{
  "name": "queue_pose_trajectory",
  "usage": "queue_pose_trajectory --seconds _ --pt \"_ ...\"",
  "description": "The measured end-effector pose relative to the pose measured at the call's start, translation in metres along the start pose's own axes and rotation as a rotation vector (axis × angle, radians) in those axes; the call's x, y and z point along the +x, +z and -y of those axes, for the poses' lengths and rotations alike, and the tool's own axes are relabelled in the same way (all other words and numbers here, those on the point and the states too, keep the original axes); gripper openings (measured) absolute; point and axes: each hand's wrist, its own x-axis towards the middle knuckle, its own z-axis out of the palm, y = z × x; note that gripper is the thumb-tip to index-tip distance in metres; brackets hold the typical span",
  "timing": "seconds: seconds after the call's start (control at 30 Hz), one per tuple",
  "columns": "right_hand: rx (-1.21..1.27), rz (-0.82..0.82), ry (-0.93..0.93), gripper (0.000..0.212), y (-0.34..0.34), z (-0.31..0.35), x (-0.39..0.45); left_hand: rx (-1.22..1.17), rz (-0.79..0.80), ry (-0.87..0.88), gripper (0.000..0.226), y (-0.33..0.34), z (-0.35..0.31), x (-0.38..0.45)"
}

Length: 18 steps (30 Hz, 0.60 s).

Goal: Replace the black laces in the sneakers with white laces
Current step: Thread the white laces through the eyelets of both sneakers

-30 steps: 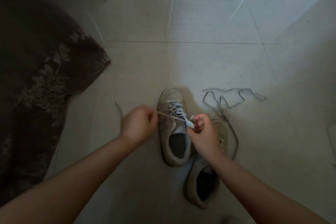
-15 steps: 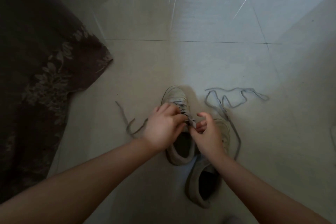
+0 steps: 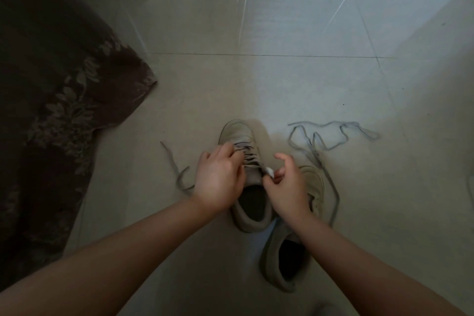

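A pale sneaker stands on the floor with its toe pointing away, a light lace threaded across its eyelets. My left hand lies over the sneaker's left side, its fingers curled into the lace crossings. My right hand pinches the white lace end at the sneaker's right top eyelet. The lace's other tail trails on the floor to the left. A second sneaker lies nearer me, partly under my right forearm. A loose grey-looking lace lies beside it on the right.
The pale tiled floor stretches ahead and to the right. A dark floral cloth hangs down over the left side. A pale object's edge shows at the far right.
My left hand, which had pulled the lace out to the left, has come back onto the sneaker's lacing. The tail now lies slack on the floor. My right hand stays at the eyelet.
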Motion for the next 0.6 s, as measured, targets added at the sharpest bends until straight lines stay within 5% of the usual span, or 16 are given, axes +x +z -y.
queue_pose_trajectory --seconds 0.27,0.4,0.5,0.6 --pt "-0.013 -0.032 0.013 0.042 -0.001 -0.001 0.001 -0.173 0.067 0.064 0.013 0.001 -0.006 -0.011" --pt "-0.01 0.005 0.013 0.036 -0.003 -0.006 0.004 -0.257 0.171 0.115 0.034 0.012 0.005 -0.022" --pt "-0.005 0.052 -0.008 0.034 -0.003 -0.01 0.007 -0.349 0.119 -0.049 0.048 0.014 0.015 -0.025" --pt "-0.003 0.085 -0.009 0.033 -0.002 -0.01 0.006 -0.303 0.036 -0.281 0.013 0.015 0.031 -0.017"
